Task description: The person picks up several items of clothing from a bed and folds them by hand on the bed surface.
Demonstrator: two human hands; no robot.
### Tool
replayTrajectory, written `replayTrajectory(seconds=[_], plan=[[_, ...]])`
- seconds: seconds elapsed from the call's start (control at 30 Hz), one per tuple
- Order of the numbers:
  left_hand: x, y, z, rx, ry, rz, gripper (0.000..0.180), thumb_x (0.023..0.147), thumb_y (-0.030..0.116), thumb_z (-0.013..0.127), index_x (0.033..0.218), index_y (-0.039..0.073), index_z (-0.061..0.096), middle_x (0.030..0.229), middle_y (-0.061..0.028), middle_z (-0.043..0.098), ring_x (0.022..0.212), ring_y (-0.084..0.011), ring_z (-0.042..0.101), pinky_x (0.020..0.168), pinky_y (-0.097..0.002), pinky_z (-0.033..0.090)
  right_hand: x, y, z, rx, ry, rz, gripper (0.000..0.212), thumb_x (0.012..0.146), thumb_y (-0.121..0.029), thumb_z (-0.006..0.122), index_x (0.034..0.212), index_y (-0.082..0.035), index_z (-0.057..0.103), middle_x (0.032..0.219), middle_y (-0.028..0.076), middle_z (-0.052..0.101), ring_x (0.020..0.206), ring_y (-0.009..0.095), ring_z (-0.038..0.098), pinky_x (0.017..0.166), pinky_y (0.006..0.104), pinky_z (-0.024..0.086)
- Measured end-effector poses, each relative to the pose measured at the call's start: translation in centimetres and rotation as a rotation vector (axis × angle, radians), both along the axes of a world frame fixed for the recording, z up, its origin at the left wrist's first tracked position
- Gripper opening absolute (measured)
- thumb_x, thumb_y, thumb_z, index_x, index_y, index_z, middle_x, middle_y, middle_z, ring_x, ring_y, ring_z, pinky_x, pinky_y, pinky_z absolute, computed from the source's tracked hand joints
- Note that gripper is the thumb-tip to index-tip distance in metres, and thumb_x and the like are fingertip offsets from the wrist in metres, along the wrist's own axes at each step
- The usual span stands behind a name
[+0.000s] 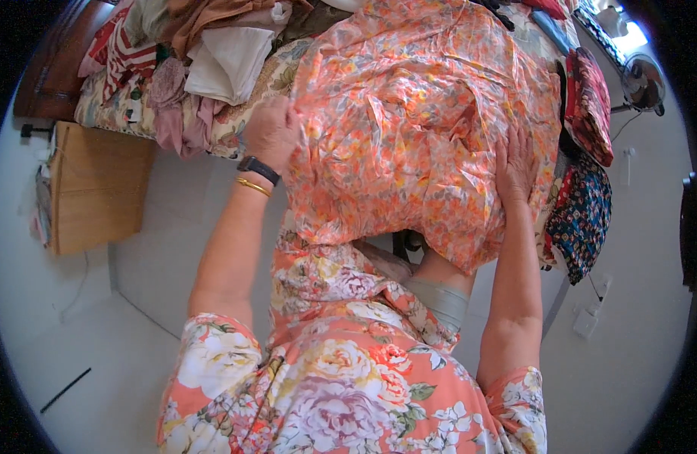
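A thin orange floral cloth, wrinkled in the middle, is spread over the bed in front of me and hangs down over its near edge. My left hand is closed at the cloth's left edge, its fingers curled round the fabric there. On the right side of the cloth my right hand lies flat, palm down and fingers stretched forward, holding nothing. The cloth's lower edge drops over my lap, and what lies beneath it is hidden.
Crumpled clothes and a folded white cloth lie on the bed's left side. Folded dark floral fabrics stack at the right edge. A wooden cabinet stands at the left, a small fan at the far right.
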State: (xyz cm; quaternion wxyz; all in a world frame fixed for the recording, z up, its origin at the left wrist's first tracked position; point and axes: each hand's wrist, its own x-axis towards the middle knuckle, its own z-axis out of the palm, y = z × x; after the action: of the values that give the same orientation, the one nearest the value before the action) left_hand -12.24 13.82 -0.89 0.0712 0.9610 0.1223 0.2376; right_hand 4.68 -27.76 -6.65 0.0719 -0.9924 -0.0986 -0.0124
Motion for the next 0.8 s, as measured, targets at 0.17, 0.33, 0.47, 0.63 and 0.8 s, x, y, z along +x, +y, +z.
replayTrajectory(seconds=[0.17, 0.33, 0.47, 0.63, 0.8], plan=[[-2.5, 5.2, 0.4, 0.084, 0.025, 0.247, 0.007, 0.086, 0.015, 0.058, 0.083, 0.008, 0.057, 0.082, -0.0132, 0.06, 0.076, -0.035, 0.059, 0.066, -0.0458, 0.049, 0.1, -0.2, -0.1, 0.017, -0.058, 0.015, 0.061, 0.099, -0.056, 0.027, 0.151, -0.022, 0.027, 0.159, -0.001, 0.017, 0.147, 0.02, 0.011, 0.117, 0.0481, 0.005], [-1.5, -0.3, 0.9, -0.011, -0.269, 0.106, 0.01, 0.084, 0.02, 0.064, 0.083, 0.011, 0.059, 0.082, -0.0089, 0.061, 0.078, -0.0309, 0.06, 0.065, -0.0439, 0.05, -0.1, -0.7, -0.1, 0.024, -0.062, 0.023, 0.06, 0.099, -0.055, 0.027, 0.15, -0.022, 0.028, 0.159, -0.001, 0.019, 0.147, 0.02, 0.012, 0.117, 0.049, 0.006], [0.5, -7.8, 0.9, -0.115, -0.158, -0.058, 0.012, 0.085, 0.02, 0.064, 0.09, 0.01, 0.06, 0.085, -0.0095, 0.06, 0.079, -0.0308, 0.059, 0.066, -0.0423, 0.05, 0.3, -0.9, -0.3, 0.021, -0.059, 0.015, 0.061, 0.099, -0.056, 0.027, 0.15, -0.023, 0.028, 0.158, -0.001, 0.02, 0.147, 0.021, 0.012, 0.117, 0.0489, 0.006], [0.8, -8.3, -1.3, -0.183, -0.089, -0.088, 0.012, 0.087, 0.016, 0.061, 0.094, 0.008, 0.058, 0.084, -0.0118, 0.061, 0.077, -0.0334, 0.06, 0.067, -0.0432, 0.049, 0.5, -0.5, -0.4, 0.016, -0.044, 0.0, 0.061, 0.099, -0.056, 0.028, 0.15, -0.023, 0.028, 0.158, 0.0, 0.021, 0.146, 0.022, 0.014, 0.117, 0.0493, 0.007], [-1.5, -3.7, -1.6, -0.172, -0.193, 0.046, 0.008, 0.089, 0.014, 0.059, 0.091, 0.007, 0.055, 0.082, -0.0137, 0.061, 0.076, -0.0351, 0.06, 0.065, -0.045, 0.048, 0.4, -0.9, -0.8, 0.039, -0.102, 0.013, 0.062, 0.098, -0.056, 0.028, 0.151, -0.023, 0.028, 0.158, 0.0, 0.021, 0.146, 0.021, 0.014, 0.116, 0.0498, 0.008]])
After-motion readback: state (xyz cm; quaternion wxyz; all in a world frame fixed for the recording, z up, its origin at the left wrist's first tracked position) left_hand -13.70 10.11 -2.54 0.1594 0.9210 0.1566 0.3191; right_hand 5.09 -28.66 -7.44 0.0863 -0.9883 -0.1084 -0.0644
